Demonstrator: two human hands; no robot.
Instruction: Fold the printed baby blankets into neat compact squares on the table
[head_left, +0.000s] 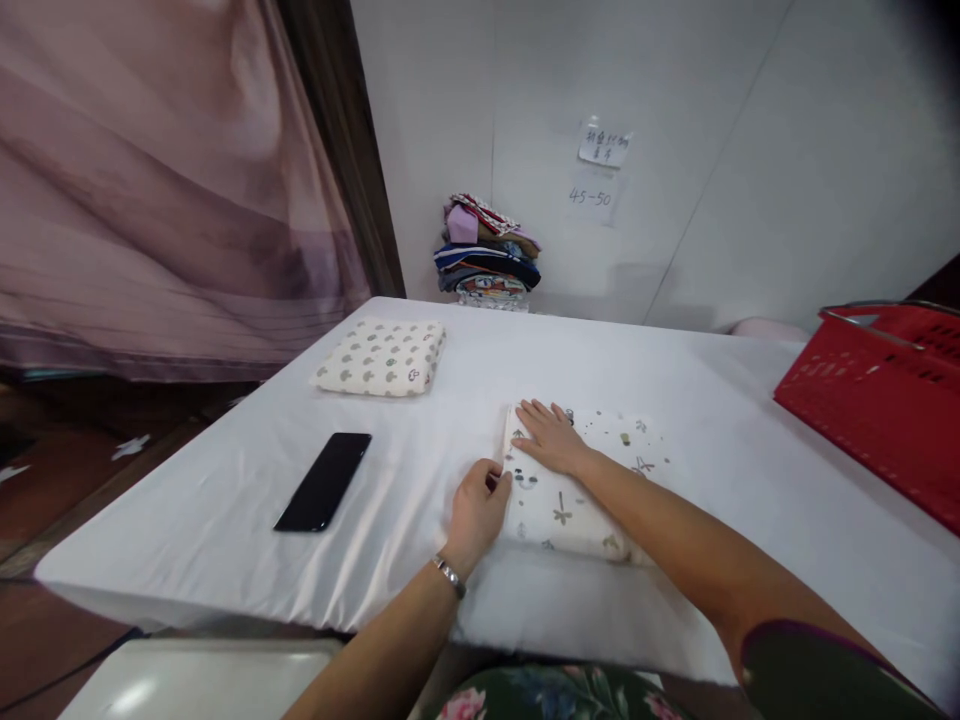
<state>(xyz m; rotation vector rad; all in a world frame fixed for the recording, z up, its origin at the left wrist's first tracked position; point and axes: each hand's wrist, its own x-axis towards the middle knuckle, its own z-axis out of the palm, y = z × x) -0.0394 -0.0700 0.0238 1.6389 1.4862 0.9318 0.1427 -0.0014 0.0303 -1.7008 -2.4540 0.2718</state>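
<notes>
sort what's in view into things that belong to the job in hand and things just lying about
Part of the job:
folded printed cloth, left hand at its edge, right hand flat on top
white-covered table beneath it
second folded cloth, probably

Likely just lying about:
black phone
red basket, perhaps
stacked fabrics by the wall, role unclear

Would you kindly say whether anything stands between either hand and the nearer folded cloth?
Nothing visible does: the right hand lies on the nearer folded cloth, and the left hand is at its left edge.
</notes>
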